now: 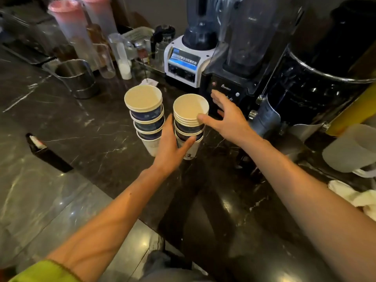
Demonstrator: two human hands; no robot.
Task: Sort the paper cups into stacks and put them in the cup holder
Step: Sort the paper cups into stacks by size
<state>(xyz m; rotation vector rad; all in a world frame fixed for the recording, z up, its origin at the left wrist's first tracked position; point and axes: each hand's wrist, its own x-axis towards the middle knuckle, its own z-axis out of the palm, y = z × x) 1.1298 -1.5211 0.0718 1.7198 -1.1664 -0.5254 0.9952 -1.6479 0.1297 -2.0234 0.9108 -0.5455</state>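
Note:
Two stacks of paper cups, white with dark blue bands, stand side by side on the dark marble counter. The left stack (147,117) is loosely nested and leans a little. The right stack (190,117) is tighter near its top. My left hand (172,145) wraps the lower part of the right stack, thumb across its front and fingers between the two stacks. My right hand (225,115) hovers beside the top of the right stack, fingers spread, with the thumb tip touching the rims. No cup holder is recognisable in view.
Behind the stacks stand a white blender (187,64) and a black blender (234,78). A large black urn (317,82) fills the right. A steel pitcher (78,78) and tall plastic containers (81,33) stand at left. A frosted jug (352,149) and white cloth (352,194) lie at right.

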